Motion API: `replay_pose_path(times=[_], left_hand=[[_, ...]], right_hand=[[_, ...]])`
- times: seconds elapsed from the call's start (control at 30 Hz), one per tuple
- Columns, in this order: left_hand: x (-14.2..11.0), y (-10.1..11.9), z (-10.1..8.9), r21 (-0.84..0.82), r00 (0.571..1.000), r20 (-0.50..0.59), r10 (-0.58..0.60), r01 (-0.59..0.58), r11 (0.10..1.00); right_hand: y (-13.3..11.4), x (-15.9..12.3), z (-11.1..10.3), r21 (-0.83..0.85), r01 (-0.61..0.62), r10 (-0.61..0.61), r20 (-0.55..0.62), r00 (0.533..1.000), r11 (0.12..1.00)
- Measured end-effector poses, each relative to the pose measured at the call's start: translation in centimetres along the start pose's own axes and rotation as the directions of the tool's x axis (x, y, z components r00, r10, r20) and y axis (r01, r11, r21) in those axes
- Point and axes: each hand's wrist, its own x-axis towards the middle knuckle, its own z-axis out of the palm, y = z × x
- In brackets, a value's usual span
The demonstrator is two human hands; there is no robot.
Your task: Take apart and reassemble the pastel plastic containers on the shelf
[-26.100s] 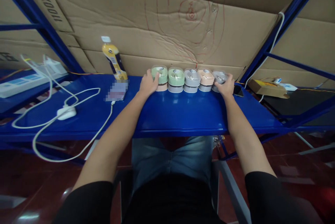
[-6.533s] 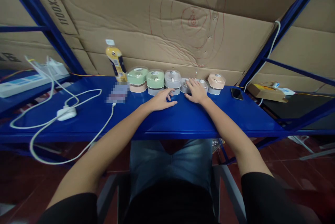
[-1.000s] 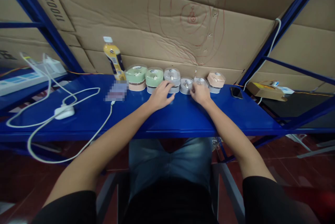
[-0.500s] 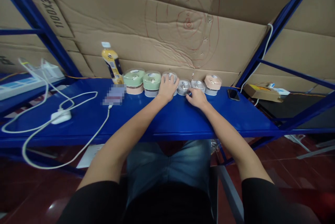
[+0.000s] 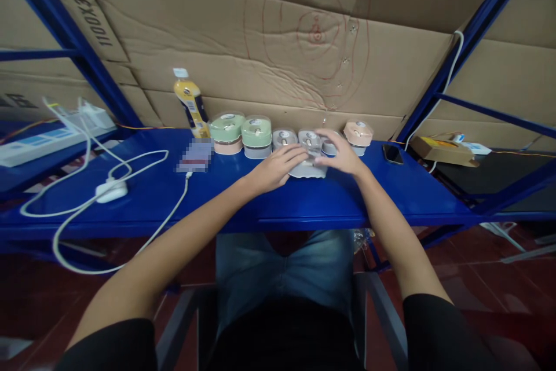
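Between my hands is a small grey container with a clear cover, on or above a pale white piece whose kind I cannot make out. My left hand reaches across its front left, fingers stretched out and close together, the tips at the container. On the right side my right hand curves round it, thumb in front and fingers behind. Another grey container stands just behind my left hand. A further grey container is partly hidden by my right hand.
To the left stand green-topped containers and a yellow drink bottle. A peach-topped container and a phone are to the right. A white cable loops over the left of the blue table; cardboard rises behind.
My left hand has come off the top of a grey container and moved nearer and lower. The right hand has opened wider round the neighbouring grey container, where the pale white piece now shows.
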Motion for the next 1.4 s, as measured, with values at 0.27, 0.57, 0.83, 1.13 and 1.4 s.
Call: replay_pose_path(times=[0.27, 0.57, 0.83, 1.13, 1.4], left_hand=[[-1.1, 0.4, 1.0, -0.243, 0.986, 0.008, -0.165, 0.162, 0.956], [-1.8, -1.5, 2.5, -0.490, 0.903, 0.137, -0.407, 0.419, 0.765], [-1.4, -0.2, 1.6, -0.380, 0.922, 0.218, -0.321, 0.383, 0.842], [-1.4, -0.4, 1.5, -0.368, 0.919, 0.172, -0.354, 0.393, 0.843], [-2.2, -3.1, 1.0, -0.277, 0.888, 0.091, -0.452, 0.458, 0.845]], right_hand=[[-2.0, -0.4, 2.3, -0.024, -0.013, 0.020, 0.335, 0.942, 1.000], [-2.0, -0.4, 2.8, 0.035, -0.031, 0.019, 0.300, 0.954, 0.999], [0.8, -0.5, -0.7, 0.120, -0.290, 0.291, 0.008, 0.957, 0.949], [1.5, -0.5, -0.5, 0.014, -0.346, 0.346, 0.023, 0.938, 0.938], [2.2, -0.6, -1.3, -0.093, -0.353, 0.356, 0.016, 0.934, 0.931]])
